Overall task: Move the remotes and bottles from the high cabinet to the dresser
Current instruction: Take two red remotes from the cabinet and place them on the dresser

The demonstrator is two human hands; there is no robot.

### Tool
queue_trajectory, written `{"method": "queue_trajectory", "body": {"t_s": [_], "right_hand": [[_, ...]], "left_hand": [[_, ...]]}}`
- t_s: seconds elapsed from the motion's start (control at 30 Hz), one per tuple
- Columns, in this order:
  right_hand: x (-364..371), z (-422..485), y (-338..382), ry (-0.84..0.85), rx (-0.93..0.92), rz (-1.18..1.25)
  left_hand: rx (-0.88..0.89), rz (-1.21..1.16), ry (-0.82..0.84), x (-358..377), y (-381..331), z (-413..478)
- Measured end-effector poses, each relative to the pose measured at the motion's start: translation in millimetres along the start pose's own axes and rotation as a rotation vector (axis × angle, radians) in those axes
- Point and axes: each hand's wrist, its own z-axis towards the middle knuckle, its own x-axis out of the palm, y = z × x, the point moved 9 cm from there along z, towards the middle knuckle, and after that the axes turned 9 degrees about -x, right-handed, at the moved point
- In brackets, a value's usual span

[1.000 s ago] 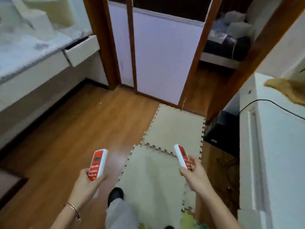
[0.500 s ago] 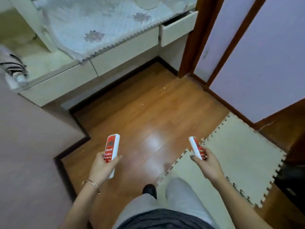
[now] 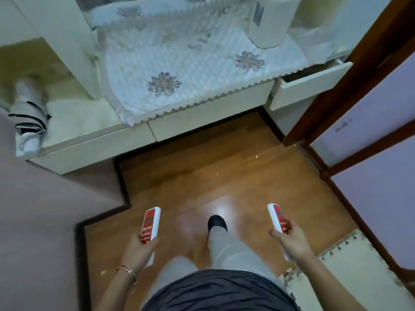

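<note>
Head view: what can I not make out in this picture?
Head view only:
Button labels on left remote and right remote: too small.
Their lower ends: hidden by left hand and right hand.
Inside of drawer: hidden by its own front.
The striped object, far left: motion blur.
The white container: cut by top edge.

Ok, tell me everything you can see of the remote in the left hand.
The remote is a slim, long bar with a white plastic-looking casing and a red face carrying pale markings too blurred to read. The left hand grips its lower end, so the top end points forward toward the dresser. It is face up, in the air above the wooden floor. Nothing else touches it.
</note>
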Motion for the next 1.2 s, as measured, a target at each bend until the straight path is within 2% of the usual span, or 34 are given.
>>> {"method": "queue_trajectory", "body": {"t_s": [0.13,0.3,0.57,0.73,0.9,1.07,1.2], "right_hand": [[0,74,88,0.063,-0.129,-0.015],[15,143,180,0.089,-0.247,-0.001],[62,193,258,0.180,-0.257,-0.090],[94,221,352,0.201,-0.388,-0.077],[138,248,441,0.289,-0.540,-0.136],[189,287,494,0.399,-0.621,-0.304],[221,316,514,0.401,-0.632,-0.452]], "left_hand": [[0.036,-0.038,-0.036,-11,-78,14],[0.021,-0.131,-0.069,-33,-128,39],[0.097,-0.287,-0.074,-70,-212,89],[0.227,-0.298,-0.204,-119,-296,114],[0.270,-0.373,-0.233,-143,-354,139],[0.190,-0.314,-0.300,-134,-396,179],[0.127,-0.118,-0.393,-130,-428,197]]}}
